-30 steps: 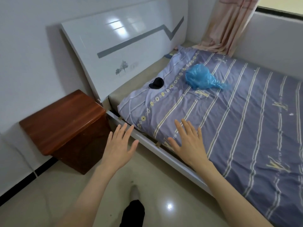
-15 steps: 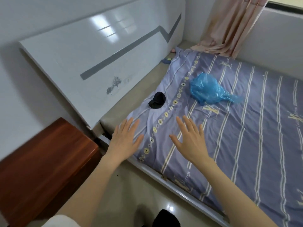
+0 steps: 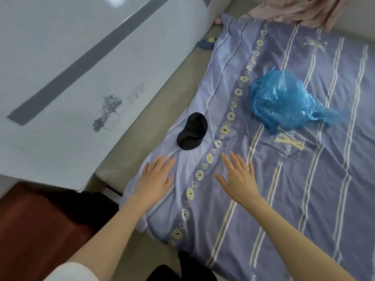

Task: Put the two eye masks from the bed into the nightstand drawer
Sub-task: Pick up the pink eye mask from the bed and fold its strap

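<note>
A black eye mask lies folded on the purple striped bedsheet, near the head end of the bed. I see only this one black piece; whether a second mask lies under it I cannot tell. My left hand hovers flat over the sheet just below and left of the mask, fingers spread, holding nothing. My right hand hovers beside it, below and right of the mask, also spread and empty. The reddish-brown wooden nightstand stands at the lower left, beside the bed; its drawer front is not visible.
A crumpled blue plastic bag lies on the sheet to the right of the mask. The white glossy headboard leans at the left. Bare beige mattress runs along it. A pink curtain hangs at the far end.
The view has closed in on the bed. Both hands have moved forward from the bed's edge over the sheet, nearer to the black mask. The nightstand has slid to the lower left corner.
</note>
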The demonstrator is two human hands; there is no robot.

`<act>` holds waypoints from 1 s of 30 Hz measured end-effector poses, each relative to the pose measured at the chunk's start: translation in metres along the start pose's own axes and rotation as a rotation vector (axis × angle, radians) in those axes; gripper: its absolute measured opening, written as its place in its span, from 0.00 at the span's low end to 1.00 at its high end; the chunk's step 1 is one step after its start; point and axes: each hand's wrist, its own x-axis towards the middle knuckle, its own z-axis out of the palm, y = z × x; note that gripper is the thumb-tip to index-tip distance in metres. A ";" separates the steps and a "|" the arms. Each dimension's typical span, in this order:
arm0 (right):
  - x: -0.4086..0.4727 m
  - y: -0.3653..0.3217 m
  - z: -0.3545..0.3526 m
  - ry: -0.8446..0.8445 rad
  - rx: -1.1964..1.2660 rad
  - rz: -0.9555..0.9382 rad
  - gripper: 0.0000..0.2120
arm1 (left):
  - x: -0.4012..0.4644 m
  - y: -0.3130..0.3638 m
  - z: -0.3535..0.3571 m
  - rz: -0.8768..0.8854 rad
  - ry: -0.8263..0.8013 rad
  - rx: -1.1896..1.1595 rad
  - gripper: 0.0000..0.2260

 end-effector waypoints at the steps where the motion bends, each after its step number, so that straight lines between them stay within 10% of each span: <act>1: 0.019 0.006 0.008 -0.016 0.002 0.019 0.31 | 0.020 -0.004 0.003 0.010 0.012 0.005 0.25; 21: 0.113 0.051 0.147 -0.224 -0.074 0.111 0.33 | 0.203 -0.009 0.062 0.086 0.023 -0.067 0.14; 30: 0.082 -0.010 0.036 -0.198 0.909 0.275 0.32 | 0.122 0.025 -0.023 -0.014 0.170 -0.487 0.08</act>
